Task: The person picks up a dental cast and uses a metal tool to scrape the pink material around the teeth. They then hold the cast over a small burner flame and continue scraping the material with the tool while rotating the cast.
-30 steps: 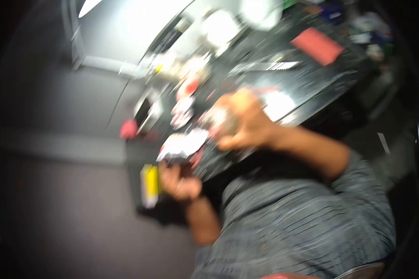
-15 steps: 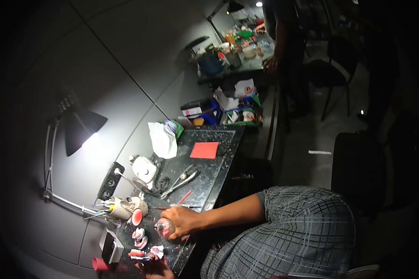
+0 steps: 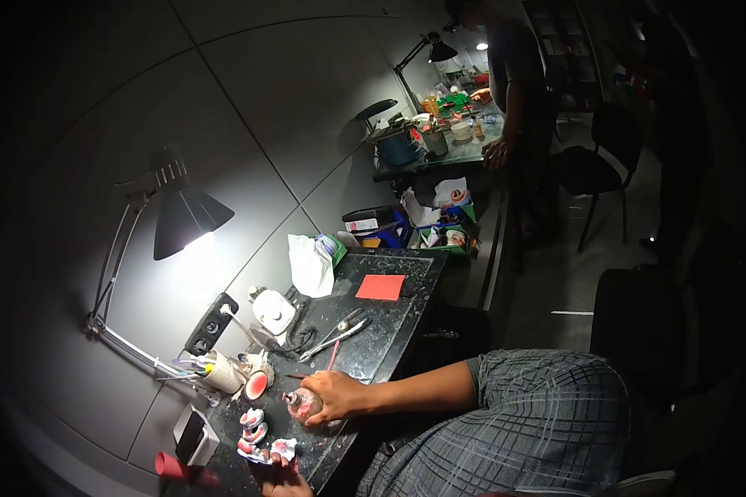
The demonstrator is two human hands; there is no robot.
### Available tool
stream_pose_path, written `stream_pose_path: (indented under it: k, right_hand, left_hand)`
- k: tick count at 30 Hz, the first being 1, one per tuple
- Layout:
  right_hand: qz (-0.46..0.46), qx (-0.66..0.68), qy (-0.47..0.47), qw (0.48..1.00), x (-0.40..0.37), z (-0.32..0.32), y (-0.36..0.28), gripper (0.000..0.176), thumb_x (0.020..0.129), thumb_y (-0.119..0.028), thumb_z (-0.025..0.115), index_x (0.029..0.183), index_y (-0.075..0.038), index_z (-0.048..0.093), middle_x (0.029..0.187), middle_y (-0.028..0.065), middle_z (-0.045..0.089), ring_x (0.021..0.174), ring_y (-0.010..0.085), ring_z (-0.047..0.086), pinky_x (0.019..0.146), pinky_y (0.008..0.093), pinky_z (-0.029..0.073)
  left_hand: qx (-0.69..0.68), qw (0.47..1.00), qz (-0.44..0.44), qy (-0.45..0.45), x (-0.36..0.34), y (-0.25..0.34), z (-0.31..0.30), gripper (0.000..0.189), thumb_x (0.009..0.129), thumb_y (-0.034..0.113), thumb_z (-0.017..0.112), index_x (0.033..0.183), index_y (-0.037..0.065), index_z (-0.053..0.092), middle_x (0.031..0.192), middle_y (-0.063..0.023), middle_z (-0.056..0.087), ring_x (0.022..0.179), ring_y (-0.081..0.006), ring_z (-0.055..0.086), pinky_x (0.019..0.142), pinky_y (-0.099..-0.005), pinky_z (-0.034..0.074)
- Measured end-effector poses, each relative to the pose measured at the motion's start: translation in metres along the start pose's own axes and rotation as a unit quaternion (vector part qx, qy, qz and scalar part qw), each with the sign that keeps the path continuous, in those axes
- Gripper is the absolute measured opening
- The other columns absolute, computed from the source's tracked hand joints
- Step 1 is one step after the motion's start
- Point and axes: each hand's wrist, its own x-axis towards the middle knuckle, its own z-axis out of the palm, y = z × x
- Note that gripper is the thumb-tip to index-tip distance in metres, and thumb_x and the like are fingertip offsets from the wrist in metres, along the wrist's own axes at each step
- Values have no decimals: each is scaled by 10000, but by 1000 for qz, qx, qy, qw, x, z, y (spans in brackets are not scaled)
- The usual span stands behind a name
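Observation:
My right hand point(image 3: 336, 399) is wrapped round a rounded glass spirit lamp point(image 3: 305, 406) with a narrow top, smeared with red, on the dark bench. At the lower edge of the view, my left hand point(image 3: 282, 479) has its fingers curled under a white plaster dental model point(image 3: 283, 450) with red wax on it; part of that hand is cut off. Just beyond stands another white and red dental model point(image 3: 253, 424). A round dish of red wax point(image 3: 256, 384) lies behind it. Near my right hand are a thin red stick point(image 3: 333, 356) and a pair of pliers-like metal tools point(image 3: 337, 338).
A red wax sheet point(image 3: 380, 287) lies toward the bench's far end, near a white paper bag point(image 3: 311, 265). Along the wall stand a white device point(image 3: 273, 311), a cup of tools point(image 3: 223, 372) and a lit lamp point(image 3: 189, 224). A person point(image 3: 518, 91) stands at another bench.
My view has tilted up slightly, so the benches and lamp appear shifted right and down. Both hands keep their holds, with little movement relative to the bench.

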Motion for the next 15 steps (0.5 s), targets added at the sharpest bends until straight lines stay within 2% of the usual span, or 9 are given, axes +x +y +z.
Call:
stream_pose_path:
  k: [5, 7, 8, 9, 11, 12, 15]
  right_hand:
    - [-20, -17, 19, 999, -1, 9, 5, 795, 714, -544, 822, 1230, 15, 590, 1203, 213, 637, 1158, 385, 598, 1008, 457, 475]
    - [-26, -21, 23, 999, -2, 8, 2, 791, 718, -537, 821, 1231, 17, 586, 1213, 208, 633, 1176, 383, 587, 1019, 457, 467]
    - [-24, -26, 14, 999, -2, 8, 1, 784, 724, -526, 821, 1235, 20, 582, 1208, 206, 632, 1174, 383, 584, 1019, 457, 465]
    - [-22, -29, 4, 999, -2, 6, -1, 777, 731, -515, 821, 1238, 22, 578, 1204, 205, 631, 1172, 383, 581, 1019, 457, 462]
    - [-21, -33, 3, 999, -3, 6, -4, 773, 733, -508, 823, 1238, 22, 576, 1200, 206, 629, 1167, 382, 578, 1016, 459, 460]
    - [-22, -39, 4, 999, -4, 6, -4, 768, 736, -501, 825, 1239, 23, 574, 1196, 208, 626, 1163, 381, 575, 1013, 460, 458]
    - [-38, -40, 26, 998, -5, 11, -4, 757, 738, -492, 828, 1232, 22, 573, 1174, 213, 622, 1140, 384, 575, 1007, 463, 452]
  left_hand:
    - [-18, 1000, -23, 1, -6, 3, -6, 298, 1059, 180, 512, 1252, -37, 442, 1044, -119, 514, 906, -216, 539, 875, -346, 492]
    - [-59, 998, -32, -11, -10, 5, 6, 364, 1046, 202, 566, 1269, -32, 399, 1031, -111, 510, 916, -199, 524, 921, -340, 472]
    - [-39, 998, -31, 32, -11, 6, 6, 395, 1045, 231, 575, 1255, -47, 387, 1024, -114, 498, 908, -190, 516, 919, -336, 474]
    - [-37, 998, -31, 35, -10, 7, -2, 395, 1045, 231, 575, 1255, -47, 387, 1024, -114, 498, 908, -190, 516, 919, -336, 474]
    - [-73, 997, -16, -13, -8, 9, -24, 407, 1044, 231, 578, 1255, -55, 380, 1023, -117, 483, 903, -182, 511, 913, -332, 476]
    - [-37, 999, -30, -10, -20, 2, 23, 399, 1045, 214, 575, 1252, -63, 376, 1017, -112, 465, 885, -175, 496, 895, -307, 476]
    - [-58, 998, -27, -3, -17, 11, -11, 382, 1046, 206, 572, 1259, -46, 379, 1028, -107, 471, 883, -165, 494, 899, -327, 480]
